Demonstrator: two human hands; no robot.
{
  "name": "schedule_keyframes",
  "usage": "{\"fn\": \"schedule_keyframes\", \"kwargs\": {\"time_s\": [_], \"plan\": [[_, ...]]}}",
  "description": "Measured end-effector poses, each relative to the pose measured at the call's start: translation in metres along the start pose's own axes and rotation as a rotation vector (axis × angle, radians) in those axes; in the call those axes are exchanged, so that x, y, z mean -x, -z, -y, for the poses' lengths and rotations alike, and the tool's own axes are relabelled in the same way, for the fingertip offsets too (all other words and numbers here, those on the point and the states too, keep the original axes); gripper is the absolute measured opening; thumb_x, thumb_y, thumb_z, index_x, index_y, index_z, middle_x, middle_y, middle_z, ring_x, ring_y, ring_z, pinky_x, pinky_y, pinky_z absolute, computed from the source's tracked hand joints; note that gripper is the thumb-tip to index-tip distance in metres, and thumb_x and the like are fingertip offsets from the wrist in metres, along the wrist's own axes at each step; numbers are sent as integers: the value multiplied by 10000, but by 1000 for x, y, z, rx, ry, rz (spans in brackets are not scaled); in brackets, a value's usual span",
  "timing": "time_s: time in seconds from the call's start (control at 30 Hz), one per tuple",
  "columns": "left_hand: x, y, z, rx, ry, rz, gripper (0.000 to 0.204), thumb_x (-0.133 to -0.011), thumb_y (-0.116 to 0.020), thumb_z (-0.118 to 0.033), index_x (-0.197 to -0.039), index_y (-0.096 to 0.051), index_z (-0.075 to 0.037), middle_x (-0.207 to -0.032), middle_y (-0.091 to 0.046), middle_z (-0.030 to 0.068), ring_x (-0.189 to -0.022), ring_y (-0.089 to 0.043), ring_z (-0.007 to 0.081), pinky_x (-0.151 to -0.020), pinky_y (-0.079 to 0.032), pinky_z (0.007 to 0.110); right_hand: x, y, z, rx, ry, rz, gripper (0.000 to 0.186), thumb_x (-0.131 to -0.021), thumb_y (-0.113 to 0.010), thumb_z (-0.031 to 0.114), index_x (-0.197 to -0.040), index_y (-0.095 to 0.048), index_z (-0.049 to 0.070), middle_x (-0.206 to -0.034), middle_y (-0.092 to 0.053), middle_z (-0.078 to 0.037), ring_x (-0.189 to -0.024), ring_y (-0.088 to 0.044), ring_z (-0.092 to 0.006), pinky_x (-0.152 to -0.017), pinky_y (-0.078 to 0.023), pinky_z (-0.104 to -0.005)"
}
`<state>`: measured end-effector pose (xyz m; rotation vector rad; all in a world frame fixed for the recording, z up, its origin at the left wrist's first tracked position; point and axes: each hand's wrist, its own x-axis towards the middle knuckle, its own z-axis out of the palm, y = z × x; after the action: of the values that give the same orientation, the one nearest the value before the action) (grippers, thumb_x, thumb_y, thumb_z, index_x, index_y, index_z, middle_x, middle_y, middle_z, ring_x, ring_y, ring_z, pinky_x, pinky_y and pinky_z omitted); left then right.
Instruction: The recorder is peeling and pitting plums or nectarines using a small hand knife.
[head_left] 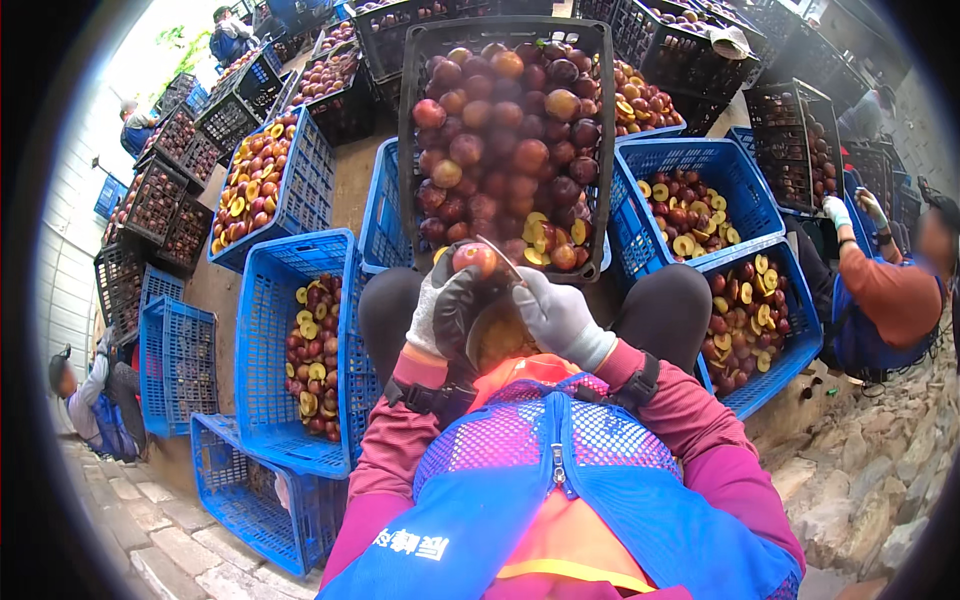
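Observation:
In the middle of the head view, my left hand (442, 310), in a white and dark glove, grips a red plum (473, 257). My right hand (560, 320), in a white glove, holds a small knife (498, 254) against that plum, its blade angled up to the left. Both hands are just below a black crate (408, 120) heaped with whole plums and a few yellow-fleshed cut pieces. A round container (505, 340) with pale contents sits below my hands between my knees, partly hidden by them.
Blue crates of plums flank me at left (260, 260) and right (627, 160). An empty-looking blue crate (230, 500) lies at lower left. Stacked black crates (125, 290) stand farther back. Co-workers sit at right (890, 310) and left (90, 410), beside rough stonework (860, 480).

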<state>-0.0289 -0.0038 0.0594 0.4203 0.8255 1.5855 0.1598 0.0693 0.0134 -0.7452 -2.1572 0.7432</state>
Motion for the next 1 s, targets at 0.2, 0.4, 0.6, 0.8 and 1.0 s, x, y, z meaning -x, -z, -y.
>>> {"fn": "schedule_keyframes", "kwargs": {"time_s": [0.2, 0.4, 0.6, 0.8, 1.0], "plan": [[0, 5, 14, 42, -12, 53, 338, -1033, -721, -15, -1347, -606, -65, -1260, -725, 124, -1111, -748, 245, -960, -645, 390, 20, 0, 0, 14, -20, 66, 264, -1081, -676, 249, -1308, -663, 115, -721, -677, -188, -623, -701, -407, -566, -543, -521], [-3, 14, 22, -17, 8, 59, 368, -1004, -754, -11, -1338, -605, -59, -1276, -728, 122, -1103, -748, 223, -947, -645, 374, 21, 7, 2, -16, 2, 87, 308, -1059, -690, 221, -1339, -659, 97, -757, -697, -194, -645, -707, -416, -588, -557, -521], [-15, 40, 44, -235, -100, 36, 317, -1032, -743, -55, -1291, -561, -72, -1124, -707, 101, -975, -785, 245, -858, -680, 382, 20, 7, 2, 128, -33, 185, 369, -1054, -685, 206, -1377, -634, 35, -858, -757, -217, -737, -751, -427, -621, -592, -504], [-12, 13, 47, 144, -44, -71, 317, -1026, -807, -190, -1265, -653, -48, -1164, -738, 78, -1031, -734, 197, -929, -627, 347, 22, -5, -6, 312, 13, 169, 366, -1061, -681, 249, -1350, -623, 33, -742, -720, -163, -639, -731, -377, -534, -550, -490], [-21, 26, 50, 22, -38, -252, 366, -1085, -743, -412, -1251, -735, -86, -1122, -763, 37, -1001, -734, 178, -888, -634, 380, 24, -4, -6, 312, -20, 246, 251, -1081, -658, 273, -1198, -598, 60, -697, -701, -159, -605, -718, -374, -517, -536, -508]]}}
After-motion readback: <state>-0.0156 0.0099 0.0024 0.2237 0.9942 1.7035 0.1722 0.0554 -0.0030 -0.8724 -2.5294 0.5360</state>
